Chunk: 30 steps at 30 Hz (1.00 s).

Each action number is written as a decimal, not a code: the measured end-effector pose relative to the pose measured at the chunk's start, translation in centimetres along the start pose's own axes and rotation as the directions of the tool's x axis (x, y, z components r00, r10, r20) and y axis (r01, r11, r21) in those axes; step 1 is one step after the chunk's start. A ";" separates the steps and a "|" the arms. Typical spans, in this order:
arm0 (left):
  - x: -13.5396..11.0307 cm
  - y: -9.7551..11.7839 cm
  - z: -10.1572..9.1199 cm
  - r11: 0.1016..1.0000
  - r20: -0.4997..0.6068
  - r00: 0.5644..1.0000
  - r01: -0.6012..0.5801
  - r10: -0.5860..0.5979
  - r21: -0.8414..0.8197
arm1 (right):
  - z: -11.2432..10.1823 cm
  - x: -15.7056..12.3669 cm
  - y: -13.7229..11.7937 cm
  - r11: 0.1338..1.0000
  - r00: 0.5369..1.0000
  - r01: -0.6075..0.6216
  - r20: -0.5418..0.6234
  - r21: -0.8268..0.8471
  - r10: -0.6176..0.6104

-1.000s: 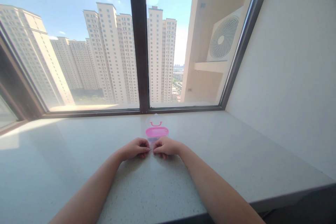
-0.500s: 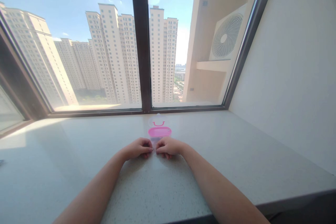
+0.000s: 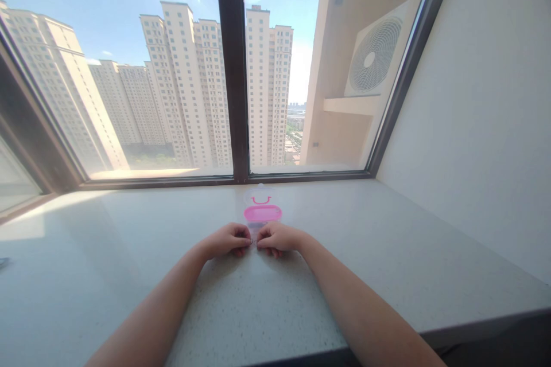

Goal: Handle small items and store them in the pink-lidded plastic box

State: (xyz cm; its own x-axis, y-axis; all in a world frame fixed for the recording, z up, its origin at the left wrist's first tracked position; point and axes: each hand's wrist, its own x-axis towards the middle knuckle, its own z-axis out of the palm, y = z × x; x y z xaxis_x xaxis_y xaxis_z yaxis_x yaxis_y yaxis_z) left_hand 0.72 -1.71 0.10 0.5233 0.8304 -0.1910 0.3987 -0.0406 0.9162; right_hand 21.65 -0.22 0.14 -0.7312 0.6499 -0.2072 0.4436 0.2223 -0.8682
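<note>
Both hands are down on the pale stone sill (image 3: 387, 241), knuckles nearly meeting. Left hand (image 3: 227, 240) is curled, fingertips pinching a tiny dark thing (image 3: 252, 240). Right hand (image 3: 275, 238) is clenched just beside it, and I can't tell if it grips too. Just beyond them sits a small clear box (image 3: 262, 213), pink showing inside, contents too small to make out
</note>
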 end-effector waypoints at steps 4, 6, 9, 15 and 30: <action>0.0 0.0 0.0 1.000 0.005 1.000 0.001 -0.001 0.000 | 0.0 0.0 0.1 1.000 1.000 -0.008 -0.003 0.002 0.008; 0.0 -0.1 0.0 1.000 0.009 1.000 0.000 0.000 -0.002 | 0.0 0.0 0.1 1.000 1.000 -0.002 0.002 0.006 0.002; 0.0 -0.1 0.0 1.000 0.006 1.000 -0.004 0.004 0.002 | 0.0 0.0 0.0 1.000 1.000 0.010 0.006 0.000 -0.010; 0.0 0.0 0.0 1.000 0.010 1.000 -0.008 0.008 -0.006 | 0.0 0.0 0.0 1.000 1.000 0.010 0.000 -0.003 -0.010; -0.3 0.4 0.0 1.000 0.002 1.000 -0.002 0.002 -0.024 | 0.0 -0.1 0.3 0.998 0.999 0.052 0.008 -0.047 -0.051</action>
State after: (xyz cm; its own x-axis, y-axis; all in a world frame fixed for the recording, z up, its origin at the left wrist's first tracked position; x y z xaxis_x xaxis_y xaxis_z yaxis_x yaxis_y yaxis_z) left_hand 0.73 -1.93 0.49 0.5255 0.8294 -0.1896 0.3792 -0.0288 0.9249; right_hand 21.85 -0.15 -0.09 -0.7572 0.6317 -0.1660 0.4289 0.2893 -0.8558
